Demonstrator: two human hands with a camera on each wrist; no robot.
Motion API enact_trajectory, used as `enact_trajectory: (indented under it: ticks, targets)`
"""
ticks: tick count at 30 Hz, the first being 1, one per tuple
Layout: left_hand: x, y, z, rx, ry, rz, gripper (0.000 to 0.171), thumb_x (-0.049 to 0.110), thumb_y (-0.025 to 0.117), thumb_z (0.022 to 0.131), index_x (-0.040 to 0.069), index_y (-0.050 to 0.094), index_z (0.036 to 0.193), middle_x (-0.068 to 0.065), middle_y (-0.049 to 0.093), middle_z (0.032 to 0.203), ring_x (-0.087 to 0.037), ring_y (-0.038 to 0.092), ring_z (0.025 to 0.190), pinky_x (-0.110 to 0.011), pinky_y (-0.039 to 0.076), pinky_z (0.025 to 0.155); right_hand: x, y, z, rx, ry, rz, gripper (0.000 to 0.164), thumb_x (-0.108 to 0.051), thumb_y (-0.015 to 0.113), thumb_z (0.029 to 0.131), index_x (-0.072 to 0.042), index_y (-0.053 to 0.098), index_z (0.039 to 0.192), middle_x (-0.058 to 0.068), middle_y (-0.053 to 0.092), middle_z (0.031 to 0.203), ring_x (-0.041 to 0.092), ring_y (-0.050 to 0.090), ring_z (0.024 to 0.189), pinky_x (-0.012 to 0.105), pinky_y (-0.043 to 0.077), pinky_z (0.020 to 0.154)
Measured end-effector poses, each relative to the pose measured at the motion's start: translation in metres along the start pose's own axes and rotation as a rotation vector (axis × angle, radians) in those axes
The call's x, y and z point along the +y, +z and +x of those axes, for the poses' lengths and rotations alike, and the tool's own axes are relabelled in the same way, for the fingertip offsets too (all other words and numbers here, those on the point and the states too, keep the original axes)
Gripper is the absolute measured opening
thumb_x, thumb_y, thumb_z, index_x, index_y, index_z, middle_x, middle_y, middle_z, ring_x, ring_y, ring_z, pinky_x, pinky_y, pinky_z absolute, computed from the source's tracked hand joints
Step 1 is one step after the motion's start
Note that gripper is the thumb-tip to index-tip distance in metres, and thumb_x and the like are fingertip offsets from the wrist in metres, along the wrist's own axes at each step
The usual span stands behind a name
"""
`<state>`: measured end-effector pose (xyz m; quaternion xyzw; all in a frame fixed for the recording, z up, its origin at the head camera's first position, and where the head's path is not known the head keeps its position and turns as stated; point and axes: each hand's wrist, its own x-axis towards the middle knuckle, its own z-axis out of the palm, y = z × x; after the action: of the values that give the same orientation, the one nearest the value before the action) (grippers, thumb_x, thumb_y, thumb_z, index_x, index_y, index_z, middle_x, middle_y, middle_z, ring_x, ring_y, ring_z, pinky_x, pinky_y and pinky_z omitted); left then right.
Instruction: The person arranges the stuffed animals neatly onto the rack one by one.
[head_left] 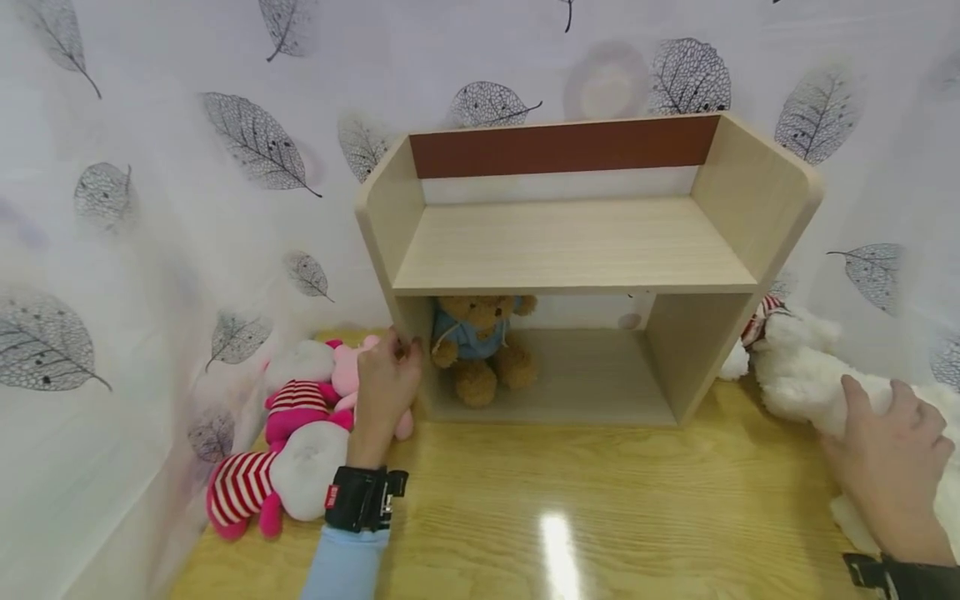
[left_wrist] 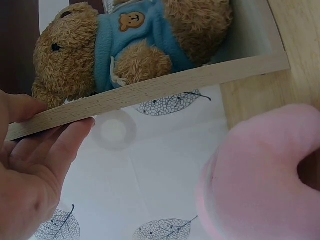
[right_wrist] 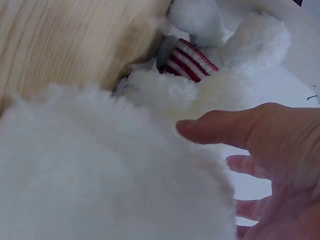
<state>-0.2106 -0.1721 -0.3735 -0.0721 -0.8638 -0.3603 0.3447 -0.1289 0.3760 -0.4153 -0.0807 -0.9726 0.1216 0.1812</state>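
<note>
A wooden two-tier shelf (head_left: 577,250) stands on the table. My left hand (head_left: 386,379) holds the front edge of its left side panel (left_wrist: 165,87), thumb on the inner face and fingers on the outer face. Inside the lower compartment, against that panel, sits a brown teddy bear (head_left: 480,346) in a blue hoodie. To the right of the shelf, my right hand (head_left: 892,454) rests with spread fingers at a fluffy white plush toy (right_wrist: 110,165). Its thumb lies straight along the fur in the right wrist view. The plush toy fills much of that view.
Left of the shelf lie plush toys in red and white stripes (head_left: 240,492) and a pink plush toy (left_wrist: 265,170). A red-and-white striped knit piece (right_wrist: 190,62) shows among white fur by the shelf's right side. Behind stands a white wall covering (head_left: 187,233) with leaf prints.
</note>
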Motion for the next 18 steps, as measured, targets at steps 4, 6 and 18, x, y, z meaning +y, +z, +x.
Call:
enact_trajectory:
  ticks: [4, 6, 18]
  targets:
    - [0.0004, 0.0003, 0.0004, 0.007, 0.015, 0.006, 0.013, 0.008, 0.065, 0.086, -0.002, 0.064, 0.08, -0.016, 0.061, 0.055, -0.023, 0.048, 0.045, -0.035, 0.036, 0.036, 0.0074, 0.0013, -0.004, 0.022, 0.027, 0.015, 0.088, 0.006, 0.065, 0.063, 0.011, 0.026, 0.142, 0.054, 0.002, 0.139, 0.077, 0.01, 0.114, 0.086, 0.027, 0.066]
    - [0.0009, 0.0004, 0.0008, 0.005, 0.01, 0.004, 0.012, 0.008, 0.065, 0.086, -0.003, 0.065, 0.081, -0.017, 0.064, 0.058, -0.024, 0.051, 0.047, -0.036, 0.039, 0.038, 0.0096, 0.0005, -0.0053, 0.03, 0.056, 0.032, 0.093, 0.008, 0.064, 0.062, 0.011, 0.022, 0.144, 0.055, -0.002, 0.138, 0.079, 0.009, 0.112, 0.084, 0.031, 0.057]
    - [0.0029, 0.0, 0.0025, -0.001, 0.007, -0.008, 0.012, 0.008, 0.065, 0.086, -0.003, 0.064, 0.081, -0.019, 0.067, 0.061, -0.023, 0.05, 0.046, -0.036, 0.037, 0.037, 0.0106, 0.0036, -0.0095, 0.054, 0.16, 0.042, 0.082, 0.005, 0.062, 0.071, 0.007, 0.025, 0.144, 0.054, 0.009, 0.137, 0.076, 0.015, 0.115, 0.087, 0.018, 0.08]
